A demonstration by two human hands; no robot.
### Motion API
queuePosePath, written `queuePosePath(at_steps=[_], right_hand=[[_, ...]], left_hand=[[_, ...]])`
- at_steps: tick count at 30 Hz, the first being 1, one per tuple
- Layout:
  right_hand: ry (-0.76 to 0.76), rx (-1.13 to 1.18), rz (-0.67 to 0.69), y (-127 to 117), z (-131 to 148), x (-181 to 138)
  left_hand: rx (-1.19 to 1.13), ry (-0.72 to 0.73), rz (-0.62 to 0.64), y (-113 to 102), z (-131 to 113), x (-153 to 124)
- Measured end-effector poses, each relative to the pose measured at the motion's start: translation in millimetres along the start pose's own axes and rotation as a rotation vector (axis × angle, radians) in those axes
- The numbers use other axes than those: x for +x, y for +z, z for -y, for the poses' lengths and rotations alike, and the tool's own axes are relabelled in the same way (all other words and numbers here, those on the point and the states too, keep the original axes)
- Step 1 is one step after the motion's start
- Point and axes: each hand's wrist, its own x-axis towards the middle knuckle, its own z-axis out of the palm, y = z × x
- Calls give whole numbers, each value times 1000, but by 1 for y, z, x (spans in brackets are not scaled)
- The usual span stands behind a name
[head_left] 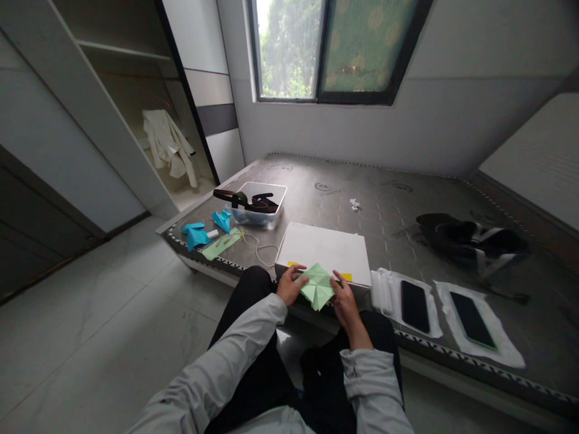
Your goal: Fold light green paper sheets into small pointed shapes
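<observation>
A piece of folded light green paper (317, 287) with creases and pointed corners is held between my two hands, in front of a white box (323, 247). My left hand (290, 286) pinches its left edge with thumb and fingers. On the opposite edge, my right hand (345, 299) grips it the same way. The box lies at the near edge of the mattress and has yellow strips on its front edge. Some of the fingers are hidden behind the paper.
Left of the box are blue folded papers (196, 235), a green paper strip (222, 243), a white cable (259, 246) and a clear plastic bin (262, 217) holding dark straps. Two phones (415, 305) on white sheets and a black helmet (470, 241) lie to the right.
</observation>
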Motion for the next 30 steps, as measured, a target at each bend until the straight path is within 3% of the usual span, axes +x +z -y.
queuePosePath(at_steps=[6,10,12,18,22,26,30], right_hand=[[96,93,50,3,-3,-1],[84,135,-22,-2,2,-1],[82,133,-45,-4,2,0],[59,34,-66,-7,-2,2],[10,-47,-3,-5,0,1],[-48,-165,76,-2,1,-1],[-190,-314,-64,0,6,-4]], left_hand=[[110,60,67,0,-1,-2],[42,-49,337,2,-1,-7],[23,-62,404,2,-2,-8],[150,-34,182,-1,-9,-3],[152,-42,72,-2,-5,0],[192,-62,106,-4,3,2],[235,-78,69,-6,5,2]])
